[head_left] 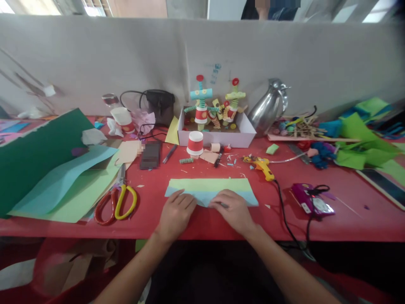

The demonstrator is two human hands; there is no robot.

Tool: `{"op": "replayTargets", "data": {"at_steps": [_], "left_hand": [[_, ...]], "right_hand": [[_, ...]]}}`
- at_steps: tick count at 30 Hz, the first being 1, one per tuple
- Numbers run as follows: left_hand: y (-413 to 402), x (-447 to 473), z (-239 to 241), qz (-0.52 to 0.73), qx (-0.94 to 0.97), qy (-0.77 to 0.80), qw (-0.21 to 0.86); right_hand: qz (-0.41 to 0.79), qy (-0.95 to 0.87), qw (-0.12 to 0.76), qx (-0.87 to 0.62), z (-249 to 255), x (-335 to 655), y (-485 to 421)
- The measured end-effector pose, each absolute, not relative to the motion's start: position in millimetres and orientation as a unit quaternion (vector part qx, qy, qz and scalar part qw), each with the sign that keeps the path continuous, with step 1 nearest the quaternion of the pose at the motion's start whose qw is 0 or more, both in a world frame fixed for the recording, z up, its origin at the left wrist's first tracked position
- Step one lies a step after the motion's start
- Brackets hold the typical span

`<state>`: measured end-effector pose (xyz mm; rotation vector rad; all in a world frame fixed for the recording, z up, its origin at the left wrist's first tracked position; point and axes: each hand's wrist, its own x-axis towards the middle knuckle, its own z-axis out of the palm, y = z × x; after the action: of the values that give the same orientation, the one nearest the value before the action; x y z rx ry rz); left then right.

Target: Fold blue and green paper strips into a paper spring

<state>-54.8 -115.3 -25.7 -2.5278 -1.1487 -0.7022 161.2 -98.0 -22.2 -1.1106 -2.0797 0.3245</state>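
Observation:
Stacked light green and blue paper strips (209, 185) lie on the red table in front of me. The blue one overlaps the lower part of the green. My left hand (178, 211) rests on the left part of the blue paper, its fingers laid across it. At the paper's near edge, my right hand (233, 211) is closed around a thin grey pencil-like stick (223, 205); most of the stick is hidden by the fingers. Just beyond the paper stand a red-and-white paper cup (195, 144) and a small coiled paper spring (186, 161).
Scissors (117, 200) with red and yellow handles lie left, beside coloured sheets (66, 181). A yellow glue gun (264, 168) and a purple device (311, 200) with a black cable are right. Behind stand a white box (218, 138) with paper-cup figures and a metal jug (268, 105).

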Motion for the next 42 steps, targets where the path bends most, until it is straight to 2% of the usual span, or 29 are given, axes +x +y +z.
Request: {"op": "replayTargets", "data": {"at_steps": [2,4,9,13,19,22,24,30,33,36,42], "left_hand": [[-119.6,-58.3,-28.9,-0.251,-0.880,-0.367,0.166],[-125.9,-61.5,-29.0,-0.239,-0.900,-0.317,0.178],[-131.4,-62.1,-28.1,-0.217,-0.920,-0.274,0.176],[-127.0,-62.0,-32.7,-0.211,-0.920,-0.286,0.166],[-123.3,-59.5,-32.6,-0.235,-0.903,-0.328,0.146],[-120.6,-58.9,-31.1,-0.251,-0.881,-0.368,0.156],[-117.7,-59.1,-30.1,-0.264,-0.860,-0.404,0.164],[-117.7,-62.8,-28.2,-0.269,-0.848,-0.427,0.163],[-125.7,-67.3,-29.7,-0.253,-0.837,-0.459,0.157],[-133.4,-72.2,-33.3,-0.225,-0.831,-0.491,0.132],[-135.2,-76.3,-38.8,-0.227,-0.824,-0.517,0.048]], "right_hand": [[0.196,-0.756,0.402,-0.478,-16.7,167.2,-92.5],[0.204,-0.759,0.370,-0.495,-12.9,170.9,-83.3],[0.095,-0.887,0.208,-0.401,-22.5,167.6,-58.2],[0.058,-0.892,0.165,-0.418,-34.1,162.7,-30.5],[0.024,-0.877,0.205,-0.433,-15.8,154.3,-15.8],[0.090,-0.880,0.242,-0.398,-1.9,155.3,-47.4],[0.124,-0.897,0.226,-0.358,-0.2,160.6,-72.0],[-0.020,-0.890,0.203,-0.408,-28.2,186.0,-104.2],[-0.037,-0.872,0.196,-0.447,-36.7,193.3,-110.8],[-0.011,-0.856,0.190,-0.481,-37.2,197.9,-119.1],[0.069,-0.833,0.265,-0.481,-37.6,200.8,-125.3]]}}
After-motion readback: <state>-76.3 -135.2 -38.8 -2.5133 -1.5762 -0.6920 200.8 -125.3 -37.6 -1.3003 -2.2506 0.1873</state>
